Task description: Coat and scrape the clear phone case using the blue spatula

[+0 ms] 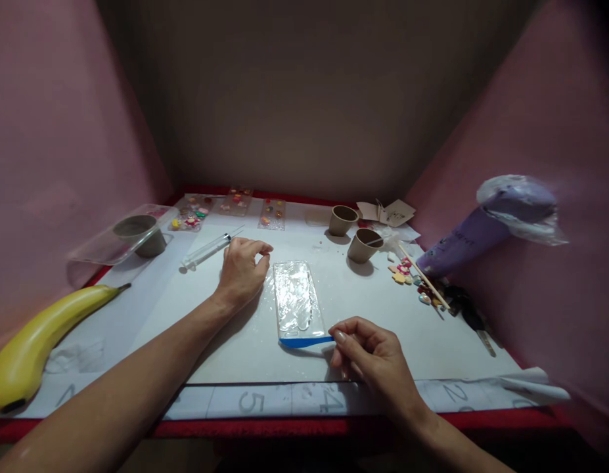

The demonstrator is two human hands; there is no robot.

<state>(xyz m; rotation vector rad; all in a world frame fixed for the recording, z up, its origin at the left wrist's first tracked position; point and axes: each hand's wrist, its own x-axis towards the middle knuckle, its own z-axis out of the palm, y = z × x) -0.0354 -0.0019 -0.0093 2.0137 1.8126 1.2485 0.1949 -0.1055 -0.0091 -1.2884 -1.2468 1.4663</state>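
A clear phone case point(297, 299) lies on the white paper, its surface coated with something wet and glossy. Between the thumb and fingers of my right hand point(373, 355) is the end of a slim blue spatula point(304, 342). Its flat blade lies along the near edge of the case. My left hand point(244, 270) rests on the paper left of the case, fingers loosely bent, thumb and forefinger apart and nothing visible in them. Just beyond that hand lies a clear syringe point(205, 253) with a needle.
Two brown cups point(366, 246) stand behind the case; a stick leans in one. Small charms point(403, 270) and a wooden skewer point(425, 277) lie at right beside a purple bag point(466, 240). Decorated cases point(272, 214) line the back. Left are a plastic lid point(107, 240) and a yellow banana point(43, 341).
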